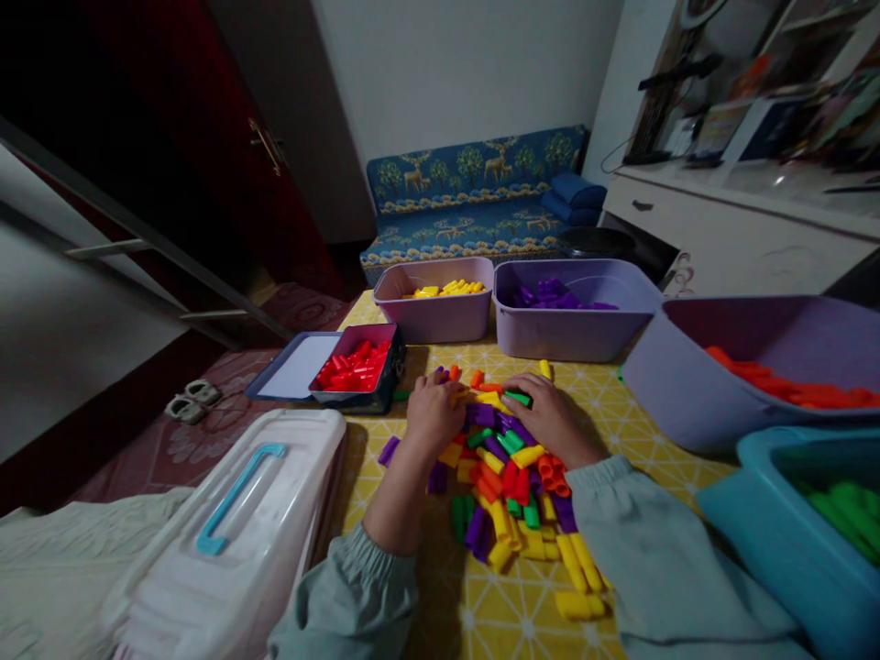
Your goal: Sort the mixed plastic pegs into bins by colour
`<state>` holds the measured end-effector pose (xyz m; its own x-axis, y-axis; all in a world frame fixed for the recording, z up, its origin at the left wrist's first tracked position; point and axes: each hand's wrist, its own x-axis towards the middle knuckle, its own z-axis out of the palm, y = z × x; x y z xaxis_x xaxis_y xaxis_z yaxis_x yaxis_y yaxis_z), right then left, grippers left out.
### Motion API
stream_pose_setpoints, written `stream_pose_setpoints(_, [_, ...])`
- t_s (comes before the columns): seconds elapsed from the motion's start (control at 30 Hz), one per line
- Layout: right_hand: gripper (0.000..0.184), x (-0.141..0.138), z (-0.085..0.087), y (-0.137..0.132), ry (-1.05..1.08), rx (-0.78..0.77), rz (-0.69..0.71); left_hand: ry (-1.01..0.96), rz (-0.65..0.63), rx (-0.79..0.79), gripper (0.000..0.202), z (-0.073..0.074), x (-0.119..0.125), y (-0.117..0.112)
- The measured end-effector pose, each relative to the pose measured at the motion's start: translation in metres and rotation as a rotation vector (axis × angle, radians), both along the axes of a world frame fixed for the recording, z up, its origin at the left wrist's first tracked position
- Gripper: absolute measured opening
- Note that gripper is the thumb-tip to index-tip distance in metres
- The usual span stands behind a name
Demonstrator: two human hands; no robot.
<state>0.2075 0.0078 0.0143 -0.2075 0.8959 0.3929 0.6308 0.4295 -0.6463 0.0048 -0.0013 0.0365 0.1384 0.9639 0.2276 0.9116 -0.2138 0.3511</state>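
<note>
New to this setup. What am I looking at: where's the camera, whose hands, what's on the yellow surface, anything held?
There's no robot here, just a person working bare-handed. The single picture comes from a camera worn on their head, looking forward and down, so the arms enter from the bottom.

On the yellow patterned surface lies a mixed pile of short coloured pieces. Around it stand a tin of red pieces, lilac tubs of yellow, purple and orange pieces, and a teal tub of green ones.

The left hand is at the pile's far left; the right hand is at its far right, beside a green piece. The fingers are partly hidden, so I can't tell whether either grips anything.
</note>
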Motion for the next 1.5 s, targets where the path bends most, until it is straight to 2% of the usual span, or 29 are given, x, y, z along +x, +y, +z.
stream_pose_setpoints(0.2, [0.022, -0.001, 0.004, -0.003, -0.048, 0.005, 0.050, -0.214, -0.195, 0.003, 0.029, 0.004, 0.003, 0.004])
stream_pose_setpoints(0.3, [0.023, -0.001, 0.002, -0.003, -0.043, 0.002, 0.049, -0.311, -0.198, -0.030, 0.020, 0.012, 0.000, 0.002])
stream_pose_setpoints(0.4, [0.023, 0.000, 0.000, -0.003, -0.005, -0.026, 0.042, -0.330, -0.263, -0.129, 0.029, 0.016, -0.005, -0.001])
stream_pose_setpoints(0.53, [0.022, 0.000, -0.002, -0.004, 0.031, -0.071, 0.021, -0.286, -0.415, -0.200, 0.045, 0.011, -0.010, -0.001])
stream_pose_setpoints(0.77, [0.023, -0.001, 0.002, -0.006, 0.031, -0.104, 0.027, -0.283, -0.369, -0.134, 0.035, 0.005, -0.004, -0.001])
stream_pose_setpoints(0.87, [0.022, -0.001, 0.003, -0.006, 0.043, -0.101, 0.040, -0.336, -0.275, -0.097, 0.024, 0.001, 0.001, 0.001])
stream_pose_setpoints(0.97, [0.021, -0.002, 0.001, -0.006, 0.073, -0.085, 0.051, -0.435, -0.188, -0.061, 0.027, -0.005, 0.005, 0.004])
stream_pose_setpoints(1.1, [0.024, -0.004, 0.001, -0.005, 0.151, -0.048, 0.087, -0.618, -0.223, -0.086, 0.021, -0.012, 0.009, 0.007])
stream_pose_setpoints(1.23, [0.017, -0.004, 0.005, -0.006, 0.187, 0.004, 0.110, -0.762, -0.276, -0.139, 0.023, -0.018, 0.012, 0.007])
stream_pose_setpoints(1.37, [0.015, -0.005, 0.004, -0.006, 0.247, 0.012, 0.073, -0.792, -0.285, -0.159, 0.023, -0.021, 0.012, 0.007])
stream_pose_setpoints(1.5, [0.021, -0.006, 0.001, -0.006, 0.304, -0.041, 0.058, -0.780, -0.245, -0.172, 0.021, -0.021, 0.012, 0.008])
